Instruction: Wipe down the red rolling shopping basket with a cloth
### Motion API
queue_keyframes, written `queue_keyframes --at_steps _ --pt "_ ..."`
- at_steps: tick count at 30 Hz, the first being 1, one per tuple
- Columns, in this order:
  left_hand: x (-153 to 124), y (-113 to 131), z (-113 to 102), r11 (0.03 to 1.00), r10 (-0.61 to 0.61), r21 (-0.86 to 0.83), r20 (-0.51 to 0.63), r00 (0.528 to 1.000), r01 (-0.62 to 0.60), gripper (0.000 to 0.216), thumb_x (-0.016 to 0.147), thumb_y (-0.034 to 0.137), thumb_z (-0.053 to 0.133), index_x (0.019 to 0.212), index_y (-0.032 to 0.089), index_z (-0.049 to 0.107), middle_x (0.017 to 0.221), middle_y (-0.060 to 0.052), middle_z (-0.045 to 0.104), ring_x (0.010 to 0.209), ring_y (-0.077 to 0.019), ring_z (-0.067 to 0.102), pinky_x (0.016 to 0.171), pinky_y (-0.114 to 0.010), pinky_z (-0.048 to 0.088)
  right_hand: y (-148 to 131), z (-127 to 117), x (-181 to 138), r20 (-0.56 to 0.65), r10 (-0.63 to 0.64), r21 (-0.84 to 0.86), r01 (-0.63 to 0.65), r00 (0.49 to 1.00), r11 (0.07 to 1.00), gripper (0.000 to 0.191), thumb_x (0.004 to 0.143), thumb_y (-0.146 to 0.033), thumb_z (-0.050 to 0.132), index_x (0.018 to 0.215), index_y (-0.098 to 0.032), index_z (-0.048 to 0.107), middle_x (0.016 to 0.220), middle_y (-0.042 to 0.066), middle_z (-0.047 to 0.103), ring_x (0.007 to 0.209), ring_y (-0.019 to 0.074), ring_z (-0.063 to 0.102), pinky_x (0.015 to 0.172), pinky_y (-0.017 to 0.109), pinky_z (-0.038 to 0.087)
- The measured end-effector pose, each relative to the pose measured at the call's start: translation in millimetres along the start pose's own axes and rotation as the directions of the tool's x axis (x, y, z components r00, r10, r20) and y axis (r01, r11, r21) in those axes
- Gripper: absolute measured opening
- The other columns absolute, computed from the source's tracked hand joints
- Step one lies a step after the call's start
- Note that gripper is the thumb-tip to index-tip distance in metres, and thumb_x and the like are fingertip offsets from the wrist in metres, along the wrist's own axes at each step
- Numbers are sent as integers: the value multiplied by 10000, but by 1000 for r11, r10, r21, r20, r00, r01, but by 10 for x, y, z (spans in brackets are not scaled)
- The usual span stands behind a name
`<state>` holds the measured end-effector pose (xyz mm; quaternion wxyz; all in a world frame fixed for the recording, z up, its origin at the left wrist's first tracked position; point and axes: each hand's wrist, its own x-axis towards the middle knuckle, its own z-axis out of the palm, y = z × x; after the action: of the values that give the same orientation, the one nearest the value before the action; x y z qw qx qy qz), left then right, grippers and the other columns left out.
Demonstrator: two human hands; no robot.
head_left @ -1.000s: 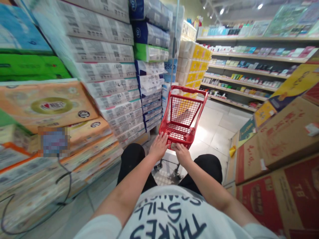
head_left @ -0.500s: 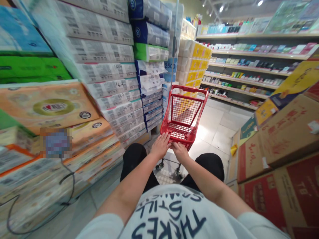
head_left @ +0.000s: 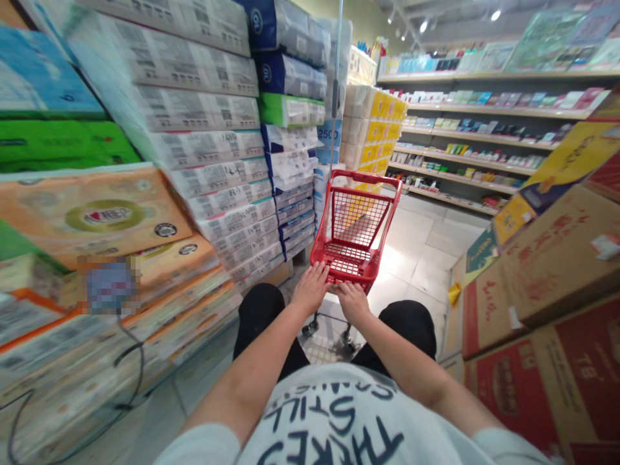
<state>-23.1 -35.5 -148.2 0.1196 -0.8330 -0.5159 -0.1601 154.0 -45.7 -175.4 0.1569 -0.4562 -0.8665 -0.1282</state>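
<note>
A small red shopping cart (head_left: 356, 258) with a mesh basket stands in front of my knees, its wheels on the tiled floor. My left hand (head_left: 310, 287) lies over the left of the cart's near rim, fingers forward and thumb toward the middle. Just beside it, my right hand (head_left: 352, 300) curls over the same rim, with a narrow gap between the two. The undersides of my fingers are hidden. Mesh shows bare at the bottom of the basket.
Tall stacks of wrapped paper packs (head_left: 213, 155) rise on my left, with orange packs (head_left: 101, 213) closer in. Cardboard cartons (head_left: 557, 265) line the right. Stocked shelves (head_left: 475, 116) stand beyond the aisle floor (head_left: 411, 252). A dark cable (head_left: 141, 361) hangs at lower left.
The view has tilted slightly, so the shelves and cart sit a little lower. My hands have moved slightly apart on the cart's rim.
</note>
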Motion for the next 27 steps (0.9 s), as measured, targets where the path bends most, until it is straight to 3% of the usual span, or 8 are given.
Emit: queue_keyframes --at_steps 3,10,17,20,24,27 --pt "-7 -8 5 1000 -12 5 4 1000 12 512 970 334 320 1440 131 341 1506 -129 353 1417 -237 272 1145 -416 270 68 -68 12 -111 -10 -11 9 994 1000 347 968 -201 381 1255 -206 576 1129 102 615 962 211 517 827 347 343" --pt "-10 -24 -1 1000 -12 20 7 1000 12 502 979 332 294 1418 101 378 1498 -136 366 1414 -237 277 1149 -411 273 208 79 -196 -66 -30 -6 30 997 1000 280 923 -155 447 1092 -166 670 1056 105 635 898 213 516 828 350 339" --pt "1 -15 -9 999 -26 30 14 1000 25 506 979 329 296 1422 95 367 1498 -136 366 1410 -246 289 1150 -416 269 181 -197 -15 -213 32 56 -20 976 998 343 975 -215 370 1244 -226 583 1090 85 607 974 209 490 887 345 315" --pt "-2 -25 -5 999 -24 30 18 1000 24 504 978 327 305 1419 91 372 1500 -133 365 1412 -252 282 1152 -412 264 233 -84 -85 -214 26 62 -13 976 998 336 963 -197 392 1228 -210 597 1098 92 608 966 211 491 874 347 330" --pt "-14 -33 1 999 -14 36 -15 1000 15 501 972 327 339 1416 99 385 1480 -145 395 1403 -259 304 1146 -413 272 320 243 -332 -156 28 58 -19 987 998 278 908 -138 465 1086 -179 674 1029 103 629 873 205 508 824 344 374" --pt "-9 -29 -5 998 0 57 -41 999 3 482 965 335 372 1420 178 404 1443 -145 438 1380 -278 346 1124 -425 303 363 350 -445 -154 67 68 -57 986 996 252 873 -109 505 1027 -173 693 947 95 637 838 207 514 793 341 396"
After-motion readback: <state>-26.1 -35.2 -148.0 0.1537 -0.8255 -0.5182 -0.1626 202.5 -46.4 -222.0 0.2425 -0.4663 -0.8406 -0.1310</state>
